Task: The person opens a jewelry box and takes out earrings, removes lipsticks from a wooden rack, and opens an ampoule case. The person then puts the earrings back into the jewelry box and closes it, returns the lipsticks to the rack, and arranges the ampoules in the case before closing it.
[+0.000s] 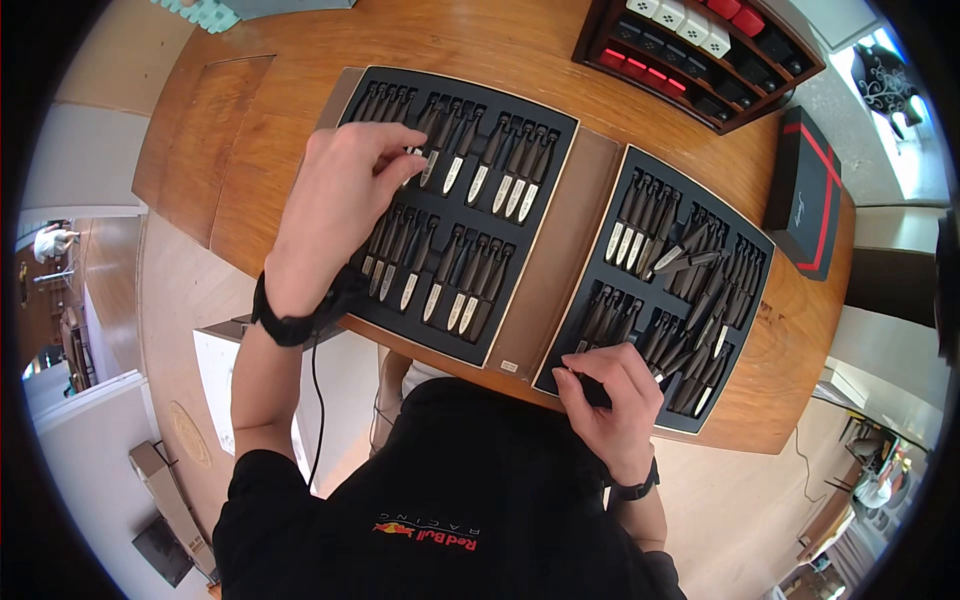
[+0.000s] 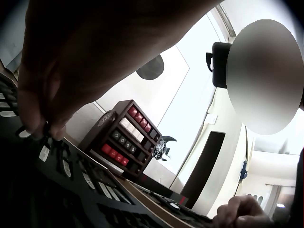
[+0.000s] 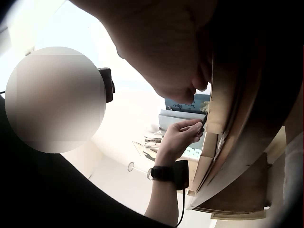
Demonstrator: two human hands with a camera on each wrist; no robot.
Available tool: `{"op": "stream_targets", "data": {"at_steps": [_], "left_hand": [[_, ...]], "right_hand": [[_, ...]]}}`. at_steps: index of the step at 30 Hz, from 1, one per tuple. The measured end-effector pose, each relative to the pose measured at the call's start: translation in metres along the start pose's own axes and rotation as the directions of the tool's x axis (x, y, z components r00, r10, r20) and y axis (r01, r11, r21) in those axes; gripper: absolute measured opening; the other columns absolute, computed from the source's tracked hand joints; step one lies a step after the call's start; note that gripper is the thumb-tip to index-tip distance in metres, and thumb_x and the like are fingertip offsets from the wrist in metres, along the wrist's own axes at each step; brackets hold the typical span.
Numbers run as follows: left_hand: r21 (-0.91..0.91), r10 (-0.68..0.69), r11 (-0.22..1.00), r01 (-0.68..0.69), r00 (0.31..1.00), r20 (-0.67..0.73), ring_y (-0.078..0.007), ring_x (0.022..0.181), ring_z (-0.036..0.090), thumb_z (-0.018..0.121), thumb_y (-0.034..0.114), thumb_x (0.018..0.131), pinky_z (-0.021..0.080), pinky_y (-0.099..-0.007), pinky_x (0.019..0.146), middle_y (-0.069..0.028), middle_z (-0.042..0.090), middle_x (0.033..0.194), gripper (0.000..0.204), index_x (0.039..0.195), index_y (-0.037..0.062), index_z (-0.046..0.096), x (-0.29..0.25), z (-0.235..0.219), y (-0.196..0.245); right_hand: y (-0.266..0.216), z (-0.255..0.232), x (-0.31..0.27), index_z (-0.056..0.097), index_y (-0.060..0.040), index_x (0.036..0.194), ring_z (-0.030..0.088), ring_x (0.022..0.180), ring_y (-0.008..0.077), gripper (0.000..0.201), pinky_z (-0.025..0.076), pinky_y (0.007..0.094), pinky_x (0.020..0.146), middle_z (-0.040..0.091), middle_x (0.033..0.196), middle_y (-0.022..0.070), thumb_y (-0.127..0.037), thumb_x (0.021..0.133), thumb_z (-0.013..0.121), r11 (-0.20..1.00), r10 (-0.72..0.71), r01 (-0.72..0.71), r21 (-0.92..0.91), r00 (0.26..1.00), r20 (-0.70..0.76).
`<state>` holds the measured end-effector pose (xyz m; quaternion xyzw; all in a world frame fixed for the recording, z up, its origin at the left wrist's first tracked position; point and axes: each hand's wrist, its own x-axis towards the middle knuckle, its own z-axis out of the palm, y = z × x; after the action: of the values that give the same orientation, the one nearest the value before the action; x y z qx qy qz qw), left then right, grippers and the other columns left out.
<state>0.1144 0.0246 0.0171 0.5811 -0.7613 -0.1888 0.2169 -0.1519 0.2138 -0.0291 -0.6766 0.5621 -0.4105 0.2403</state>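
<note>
My left hand (image 1: 345, 185) reaches over the left-hand black tray (image 1: 440, 212), pinching a slim dark piece with a silver end between thumb and index finger at the upper row. In the left wrist view its fingertips (image 2: 56, 132) stand right beside the silver ends of neighbouring pieces. Slim dark pieces with silver ends (image 1: 480, 184) lie in slots along two rows. Over the front edge of the right-hand black tray (image 1: 552, 372), my right hand (image 1: 612, 405) hangs with loosely curled fingers and nothing visible in it. Many similar pieces (image 1: 690, 255) fill that tray, several lying crosswise in a heap.
Both trays belong to a brown folding case (image 1: 572, 240) on the wooden table (image 1: 480, 45). Behind it stands a dark wooden rack (image 1: 690, 55) with red, white and black blocks. A black box with a red stripe (image 1: 803, 195) lies at the right. A cable (image 1: 316, 420) hangs from my left wrist.
</note>
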Motion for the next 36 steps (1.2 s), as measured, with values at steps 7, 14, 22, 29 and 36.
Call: {"op": "stream_targets", "data": {"at_steps": [7,14,22,29,36], "left_hand": [[0.155,0.066,0.985,-0.078,0.994,0.084,-0.0296,0.082,0.074,0.079,0.009,0.092,0.058,-0.0366,0.078,-0.0172,0.077,0.092,0.024,0.112,-0.0018,0.08,0.022,0.005,-0.003],[0.246,0.225,0.934,-0.258,0.962,0.157,-0.0327,0.087,0.067,0.082,0.012,0.087,0.053,-0.0414,0.08,-0.0133,0.067,0.096,0.034,0.12,0.0041,0.079,0.025,-0.009,-0.013],[0.297,0.237,0.901,-0.316,0.932,0.274,-0.0325,0.088,0.061,0.087,0.012,0.08,0.049,-0.0439,0.08,-0.0128,0.06,0.092,0.036,0.114,0.0037,0.078,0.042,-0.01,-0.013],[0.215,0.22,0.929,-0.302,0.916,0.335,-0.0309,0.082,0.058,0.086,0.013,0.08,0.048,-0.043,0.078,-0.0137,0.058,0.088,0.043,0.121,0.0017,0.076,0.045,-0.012,-0.019],[0.297,0.277,0.896,-0.33,0.938,0.208,-0.0297,0.085,0.063,0.084,0.01,0.085,0.051,-0.0397,0.079,-0.014,0.06,0.095,0.043,0.126,0.0024,0.076,0.013,-0.008,-0.003]], "right_hand": [[0.002,-0.001,-0.001,0.076,-0.0072,0.097,0.067,0.076,0.0232,0.021,0.053,0.0337,0.064,0.07,0.089,0.0049,-0.004,0.081,0.089,1.0,0.005,-0.005,0.023,1.0,0.006],[0.002,-0.001,0.001,0.075,-0.0064,0.096,0.067,0.074,0.0231,0.022,0.053,0.0345,0.063,0.069,0.088,0.005,-0.003,0.079,0.089,1.0,-0.009,0.008,0.03,1.0,0.018],[0.002,-0.01,-0.003,0.077,-0.0054,0.094,0.068,0.073,0.0227,0.021,0.053,0.0333,0.063,0.069,0.086,0.0046,0.0,0.078,0.088,0.988,-0.027,0.035,0.148,0.998,-0.059],[0.018,-0.068,-0.008,0.075,-0.0044,0.098,0.069,0.085,0.0253,0.02,0.054,0.0341,0.074,0.07,0.094,0.0077,-0.002,0.081,0.086,0.927,0.097,-0.215,-0.306,0.928,-0.359],[0.024,-0.084,0.006,0.074,-0.0041,0.112,0.066,0.078,0.0206,0.036,0.056,0.0338,0.068,0.066,0.094,0.0088,-0.015,0.082,0.091,0.767,0.376,-0.49,-0.414,0.867,-0.328]]}}
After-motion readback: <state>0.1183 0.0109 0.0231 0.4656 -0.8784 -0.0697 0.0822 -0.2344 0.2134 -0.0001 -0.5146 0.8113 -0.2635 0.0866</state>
